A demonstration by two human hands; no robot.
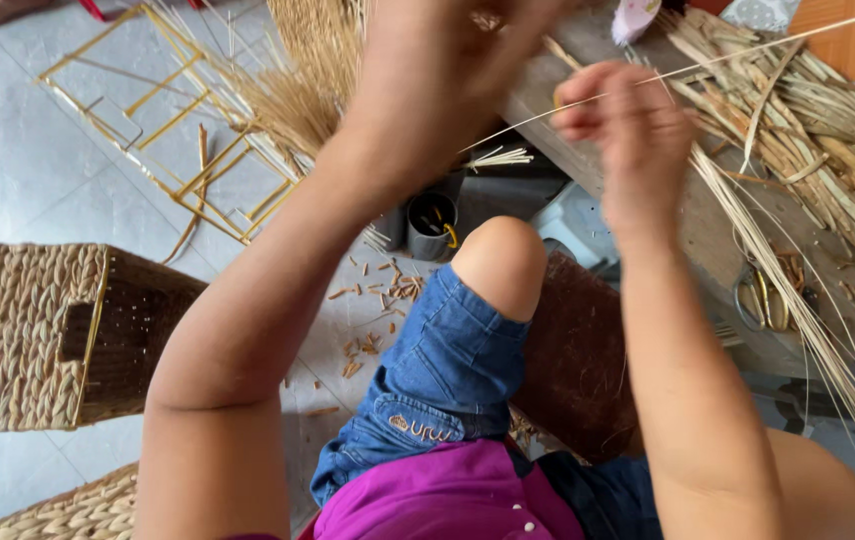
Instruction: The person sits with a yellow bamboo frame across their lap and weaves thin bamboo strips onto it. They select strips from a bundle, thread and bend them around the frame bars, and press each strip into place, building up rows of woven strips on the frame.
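Above the counter's (708, 250) near edge, both hands work one thin straw strand (708, 62).
Right hand (620, 120) fingers pinch it closed; left hand (438, 70) grip cannot be told; strand light, springy, likely brittle: hold near the pinch.

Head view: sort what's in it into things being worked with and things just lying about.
In use:
- thin strand, pinched in right hand
- left hand, raised beside it; grip blurred
- reed bundle by the right arm

Lying about:
- woven basket
- wire frames
- scissors
- dark cup
- cut scraps on floor
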